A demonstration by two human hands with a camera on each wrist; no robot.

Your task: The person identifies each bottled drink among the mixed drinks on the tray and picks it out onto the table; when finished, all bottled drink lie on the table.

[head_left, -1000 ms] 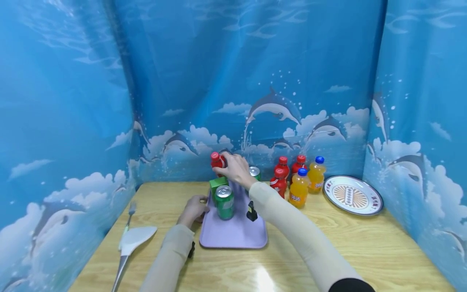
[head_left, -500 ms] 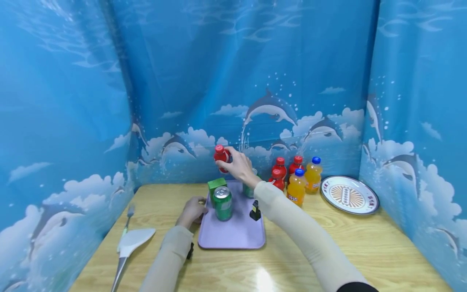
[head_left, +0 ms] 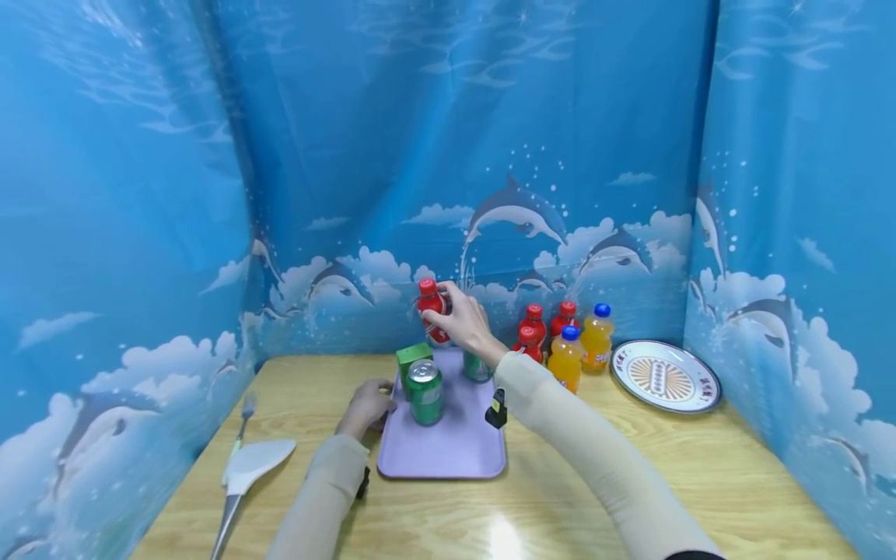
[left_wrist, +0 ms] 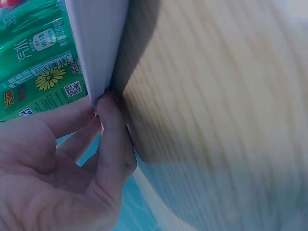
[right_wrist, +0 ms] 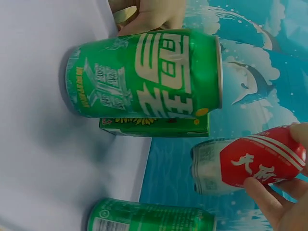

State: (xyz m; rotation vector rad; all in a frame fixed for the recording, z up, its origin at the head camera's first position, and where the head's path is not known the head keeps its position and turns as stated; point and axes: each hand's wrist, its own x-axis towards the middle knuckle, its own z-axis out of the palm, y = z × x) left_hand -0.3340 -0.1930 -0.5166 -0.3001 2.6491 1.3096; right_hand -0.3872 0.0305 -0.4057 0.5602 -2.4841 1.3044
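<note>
My right hand (head_left: 467,317) grips a small red-labelled bottle (head_left: 432,313) with a red cap, held above the far end of a lilac tray (head_left: 448,459). In the right wrist view the bottle (right_wrist: 250,161) hangs in the air, its clear base apart from the tray. My left hand (head_left: 366,406) pinches the tray's left rim between thumb and fingers, as the left wrist view shows at the tray edge (left_wrist: 96,43). On the tray stand a green can (head_left: 426,393), a green box (head_left: 413,356) just behind it, and a second green can (head_left: 477,365), partly covered by my right arm.
Right of the tray stand several red-capped bottles (head_left: 534,315) and two orange drink bottles (head_left: 596,339) with blue caps. A patterned plate (head_left: 666,376) lies at the far right. On the left lie a spatula (head_left: 255,459) and a fork (head_left: 247,408). A dolphin-print curtain surrounds the table.
My right hand has raised the red-labelled bottle from behind the green box and brought it a little to the right. My left hand stays at the tray rim. The head view has shifted slightly.
</note>
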